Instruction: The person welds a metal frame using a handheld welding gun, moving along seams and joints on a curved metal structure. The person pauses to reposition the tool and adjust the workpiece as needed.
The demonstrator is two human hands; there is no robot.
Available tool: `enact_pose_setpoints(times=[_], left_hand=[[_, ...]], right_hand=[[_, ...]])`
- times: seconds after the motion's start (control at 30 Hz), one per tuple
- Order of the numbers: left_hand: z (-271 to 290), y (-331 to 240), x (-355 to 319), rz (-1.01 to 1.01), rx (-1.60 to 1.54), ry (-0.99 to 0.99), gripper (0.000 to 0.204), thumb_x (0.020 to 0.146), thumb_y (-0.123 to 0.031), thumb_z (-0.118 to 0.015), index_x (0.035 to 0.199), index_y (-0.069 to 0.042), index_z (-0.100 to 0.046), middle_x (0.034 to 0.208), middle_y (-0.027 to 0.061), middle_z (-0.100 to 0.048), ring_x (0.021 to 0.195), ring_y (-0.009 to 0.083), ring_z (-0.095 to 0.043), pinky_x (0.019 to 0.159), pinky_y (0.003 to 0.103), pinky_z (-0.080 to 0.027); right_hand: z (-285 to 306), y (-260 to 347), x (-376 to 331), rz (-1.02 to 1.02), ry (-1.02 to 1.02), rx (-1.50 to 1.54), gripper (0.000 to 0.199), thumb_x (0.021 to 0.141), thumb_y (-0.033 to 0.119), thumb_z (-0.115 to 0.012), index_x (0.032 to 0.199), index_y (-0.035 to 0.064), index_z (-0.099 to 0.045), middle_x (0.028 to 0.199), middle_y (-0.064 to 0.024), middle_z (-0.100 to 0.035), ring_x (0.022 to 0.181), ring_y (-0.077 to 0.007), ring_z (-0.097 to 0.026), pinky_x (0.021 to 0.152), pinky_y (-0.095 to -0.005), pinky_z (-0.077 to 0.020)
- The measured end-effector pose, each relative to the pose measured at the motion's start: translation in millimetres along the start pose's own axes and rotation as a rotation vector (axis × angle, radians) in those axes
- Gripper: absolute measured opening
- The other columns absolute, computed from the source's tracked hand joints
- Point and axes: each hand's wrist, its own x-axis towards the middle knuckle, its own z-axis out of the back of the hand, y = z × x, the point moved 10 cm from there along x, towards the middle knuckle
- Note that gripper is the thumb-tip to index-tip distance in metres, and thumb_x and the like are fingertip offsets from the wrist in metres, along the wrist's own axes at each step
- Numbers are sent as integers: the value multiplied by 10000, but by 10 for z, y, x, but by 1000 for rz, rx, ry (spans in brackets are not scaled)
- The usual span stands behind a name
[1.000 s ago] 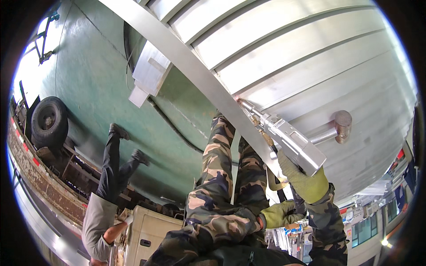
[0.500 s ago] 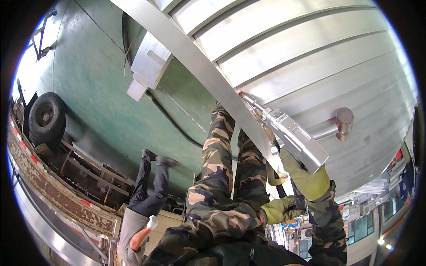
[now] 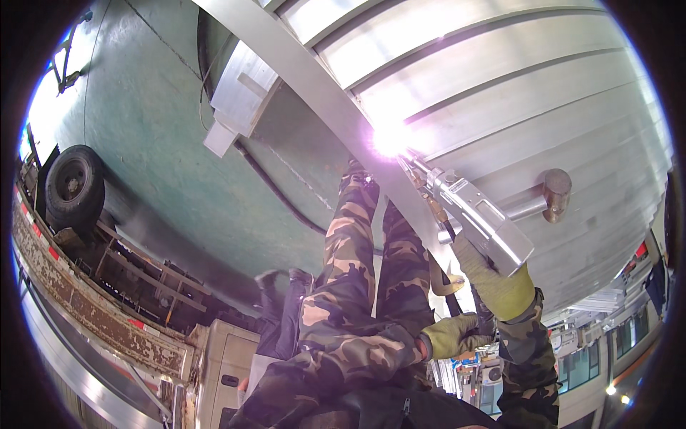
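Note:
My gloved right hand [image 3: 500, 284] is wrapped round the grip of a silver handheld welding gun [image 3: 486, 220]. The gun's nozzle points up and left at the joint between a long metal beam [image 3: 321, 100] and a ribbed silver metal panel [image 3: 500, 107]. A glaring white-violet weld flash [image 3: 391, 139] burns at the nozzle tip and hides the spot beneath it. Lower down, my gloved left hand [image 3: 451, 336] is closed round a dark cable or hose [image 3: 484, 319] below the gun. Right of the gun, a mallet [image 3: 556, 194] lies on the panel, its handle partly behind the gun.
A silver box-shaped metal piece [image 3: 243, 89] sits left of the beam, near a black hose [image 3: 271, 186] on the green floor [image 3: 164, 136]. At left stands a worn truck bed [image 3: 93, 300] with a wheel [image 3: 73, 184]. Another person's dark-trousered legs [image 3: 282, 307] show beside my camouflage trousers.
A bright flash has appeared at the gun's nozzle, tinting the scene violet. The other person has moved right, partly behind my arm. Both my hands stay nearly in place.

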Motion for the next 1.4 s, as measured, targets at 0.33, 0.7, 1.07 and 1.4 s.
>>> enact_pose_setpoints(times=[0.33,0.7,1.07,1.4], left_hand=[[-16,10,42,-79,94,22,463,1029,-269,-664,1424,-59,-544,1342,107,-660,1267,228,-611,1078,353,-498],[-70,100,95,-102,186,38,471,1029,-187,-662,1456,-60,-507,1342,90,-657,1254,182,-609,1053,320,-513],[-89,22,69,-14,217,45,455,1035,-236,-658,1436,-67,-526,1326,97,-668,1247,200,-619,1059,330,-501],[-216,588,196,236,-789,92,401,1081,-80,-506,1475,-27,-447,1416,121,-559,1321,211,-563,1128,305,-499]], right_hand=[[40,-17,-19,62,-50,-85,314,964,178,-746,1182,-23,-645,846,-25,-665,707,-93,-605,618,-282,-513],[58,-94,-65,52,-41,-90,284,963,154,-737,1163,-31,-655,830,-45,-684,718,-89,-641,615,-274,-527],[65,-91,-91,62,-28,-123,286,956,149,-736,1163,-28,-645,813,-48,-685,691,-96,-640,602,-276,-526],[79,-140,-132,107,-31,-187,316,949,145,-741,1197,-25,-642,859,-68,-688,730,-116,-648,631,-290,-540]])
